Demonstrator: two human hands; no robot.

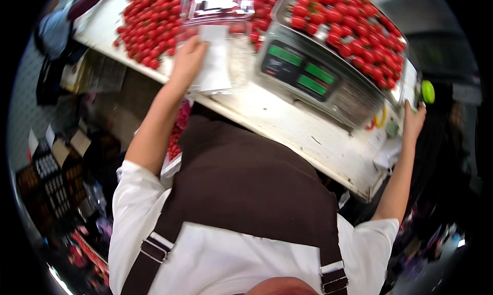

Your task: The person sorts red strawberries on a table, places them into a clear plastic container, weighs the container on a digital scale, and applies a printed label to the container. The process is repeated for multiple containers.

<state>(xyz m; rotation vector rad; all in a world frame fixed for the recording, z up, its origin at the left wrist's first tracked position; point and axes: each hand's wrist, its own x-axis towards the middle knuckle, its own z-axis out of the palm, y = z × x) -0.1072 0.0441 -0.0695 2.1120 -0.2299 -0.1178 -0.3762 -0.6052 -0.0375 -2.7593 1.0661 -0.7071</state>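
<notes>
My left hand (189, 62) grips the near left side of an open clear plastic clamshell box (239, 70) at the table's front edge. A white absorbent pad (215, 60) lies in its base, and its raised lid (215, 16) bears a white label. Farther right, my right hand (415, 120) reaches past the digital scale (300, 73) to a white stack or sheet (410, 81) beside a bottle with a lime-green cap (428, 92). Blur hides whether its fingers hold anything. Cherry tomatoes (352, 29) fill the metal pan on the scale.
More cherry tomatoes (150, 25) lie heaped on the white table (285, 118). Yellow and red rings (380, 117) and crumpled white paper (387, 156) lie near its right end. Black cartons (54, 179) are stacked on the floor at left. Another person's sleeve (88, 2) shows at upper left.
</notes>
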